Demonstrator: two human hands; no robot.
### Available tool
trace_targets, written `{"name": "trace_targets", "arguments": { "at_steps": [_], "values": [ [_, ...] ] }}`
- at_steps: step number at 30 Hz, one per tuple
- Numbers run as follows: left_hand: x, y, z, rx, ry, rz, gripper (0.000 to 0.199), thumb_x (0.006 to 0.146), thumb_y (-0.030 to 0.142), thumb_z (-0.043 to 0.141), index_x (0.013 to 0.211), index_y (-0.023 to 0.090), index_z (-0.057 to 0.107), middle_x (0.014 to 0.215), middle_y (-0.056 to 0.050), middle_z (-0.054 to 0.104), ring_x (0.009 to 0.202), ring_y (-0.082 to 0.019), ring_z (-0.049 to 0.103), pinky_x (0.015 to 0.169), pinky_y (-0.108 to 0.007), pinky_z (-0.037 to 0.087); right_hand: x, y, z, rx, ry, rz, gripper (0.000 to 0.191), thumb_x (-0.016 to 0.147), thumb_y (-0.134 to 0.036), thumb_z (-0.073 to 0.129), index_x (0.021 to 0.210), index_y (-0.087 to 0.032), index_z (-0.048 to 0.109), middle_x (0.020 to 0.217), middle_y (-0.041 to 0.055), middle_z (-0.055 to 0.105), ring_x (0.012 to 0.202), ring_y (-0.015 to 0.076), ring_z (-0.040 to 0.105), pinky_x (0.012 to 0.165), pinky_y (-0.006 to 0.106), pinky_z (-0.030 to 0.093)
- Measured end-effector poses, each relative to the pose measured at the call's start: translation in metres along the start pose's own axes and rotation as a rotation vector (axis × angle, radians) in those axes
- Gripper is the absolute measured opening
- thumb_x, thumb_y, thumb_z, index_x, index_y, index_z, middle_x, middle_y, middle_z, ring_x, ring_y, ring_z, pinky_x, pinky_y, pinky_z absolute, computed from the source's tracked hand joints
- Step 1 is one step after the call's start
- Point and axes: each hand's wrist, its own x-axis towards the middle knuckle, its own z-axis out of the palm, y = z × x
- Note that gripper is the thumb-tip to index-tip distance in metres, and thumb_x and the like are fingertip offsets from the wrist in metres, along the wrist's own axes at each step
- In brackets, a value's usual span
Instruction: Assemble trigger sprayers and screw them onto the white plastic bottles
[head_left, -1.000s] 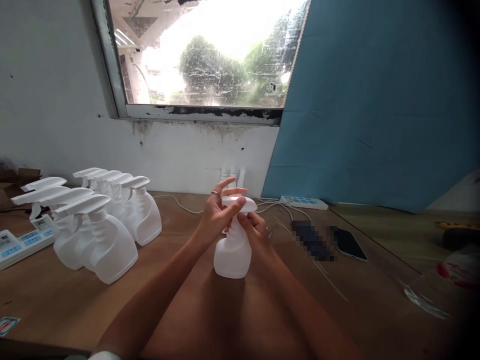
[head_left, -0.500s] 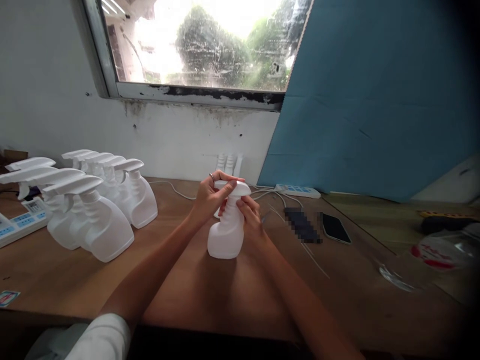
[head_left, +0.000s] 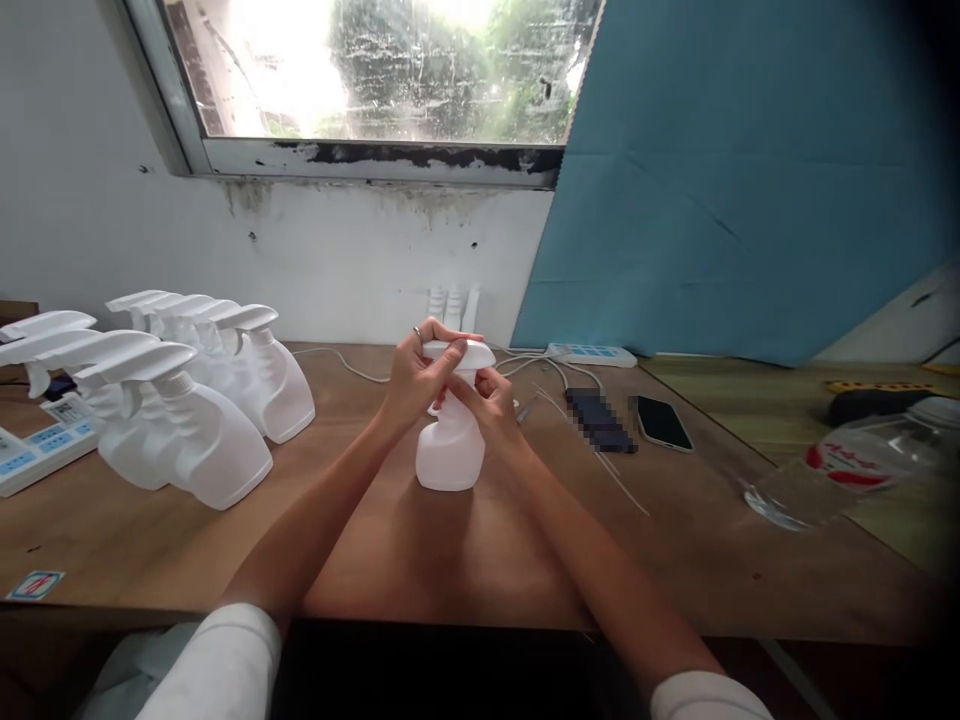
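Now the right hand (head_left: 496,403) closes its fingers farther across the neck of the bottle (head_left: 450,457); the left hand (head_left: 409,376) keeps its fingers clamped on the spray head (head_left: 478,354), steadying both.

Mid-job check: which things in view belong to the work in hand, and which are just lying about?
In the job:
spray bottle, held upright by both hands
spray head, gripped by the left hand
right hand, at the neck
matching bottles at left, probably

Apparently lying about:
phone
water bottle
power strips
sticker
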Motion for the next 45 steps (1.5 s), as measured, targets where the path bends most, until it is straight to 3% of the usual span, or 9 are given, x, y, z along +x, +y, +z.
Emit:
{"name": "trace_targets", "arguments": {
  "at_steps": [4,9,13,21,29,32,36,41,45],
  "values": [
    [-0.001,0.000,0.001,-0.011,-0.012,-0.016,0.022,0.081,0.038,0.062,0.079,0.017,0.054,0.099,-0.006,0.071,0.042,-0.005,0.051,0.035,-0.017,0.036,0.001,-0.006,0.004,-0.003,-0.018,0.016,0.035,0.073,-0.047,0.071,0.088,-0.018,0.058,0.068,0.0021,0.065,0.055,0.0162,0.061,0.050,0.028,0.049],
    [-0.004,0.002,0.002,-0.011,0.005,0.004,0.024,0.082,0.037,0.061,0.076,0.016,0.052,0.099,-0.008,0.071,0.053,-0.009,0.058,0.040,-0.018,0.040,-0.001,-0.008,0.005,-0.109,0.029,0.012,0.033,0.071,-0.044,0.075,0.079,-0.017,0.058,0.058,0.0002,0.062,0.049,0.0139,0.057,0.046,0.025,0.044],
    [-0.006,0.003,0.001,-0.033,-0.016,-0.015,0.025,0.083,0.039,0.060,0.079,0.016,0.051,0.103,-0.008,0.071,0.042,-0.006,0.051,0.036,-0.019,0.038,-0.003,-0.007,0.003,0.003,-0.034,0.048,0.033,0.075,-0.047,0.069,0.087,-0.017,0.059,0.069,0.0032,0.066,0.055,0.0163,0.060,0.050,0.028,0.048],
    [-0.008,0.002,0.001,-0.054,0.008,-0.025,0.023,0.083,0.038,0.059,0.081,0.016,0.053,0.103,-0.008,0.070,0.037,-0.004,0.046,0.032,-0.019,0.034,-0.002,-0.002,-0.003,0.083,-0.048,0.036,0.029,0.077,-0.043,0.069,0.088,-0.018,0.059,0.067,0.0021,0.065,0.054,0.0162,0.060,0.049,0.028,0.047],
    [-0.008,0.001,0.001,-0.057,0.019,-0.020,0.023,0.083,0.037,0.059,0.080,0.016,0.054,0.101,-0.008,0.070,0.039,-0.004,0.045,0.033,-0.018,0.033,0.001,0.002,0.001,-0.008,0.013,0.040,0.035,0.070,-0.037,0.076,0.091,-0.017,0.057,0.067,0.0014,0.066,0.054,0.0168,0.061,0.048,0.027,0.048],
    [-0.008,0.001,0.002,-0.063,0.005,-0.016,0.023,0.083,0.038,0.059,0.080,0.016,0.054,0.102,-0.008,0.070,0.037,-0.003,0.043,0.032,-0.018,0.031,0.000,-0.001,0.000,0.042,-0.023,0.046,0.041,0.071,-0.042,0.075,0.098,-0.018,0.057,0.072,0.0031,0.067,0.056,0.0179,0.063,0.046,0.027,0.048],
    [-0.008,0.002,0.003,-0.086,0.021,-0.017,0.022,0.083,0.038,0.059,0.080,0.016,0.054,0.101,-0.008,0.071,0.039,-0.004,0.045,0.036,-0.018,0.035,-0.002,-0.003,-0.004,0.062,-0.095,0.062,0.037,0.076,-0.050,0.068,0.091,-0.017,0.059,0.071,0.0057,0.067,0.057,0.0190,0.063,0.046,0.029,0.049],
    [-0.008,0.000,0.004,-0.093,0.030,-0.025,0.024,0.082,0.039,0.060,0.080,0.016,0.053,0.098,-0.007,0.071,0.039,-0.003,0.044,0.035,-0.018,0.033,0.000,0.004,-0.003,0.008,-0.051,-0.003,0.030,0.077,-0.042,0.070,0.089,-0.018,0.057,0.068,0.0023,0.064,0.054,0.0161,0.060,0.047,0.027,0.047],
    [-0.008,-0.007,0.002,-0.112,0.035,-0.023,0.027,0.083,0.043,0.059,0.087,0.017,0.051,0.094,-0.006,0.070,0.038,-0.003,0.041,0.032,-0.018,0.029,0.000,0.003,-0.001,0.009,-0.040,0.031,0.033,0.076,-0.040,0.071,0.095,-0.018,0.057,0.070,0.0021,0.065,0.056,0.0159,0.060,0.048,0.026,0.047]
  ]
}}
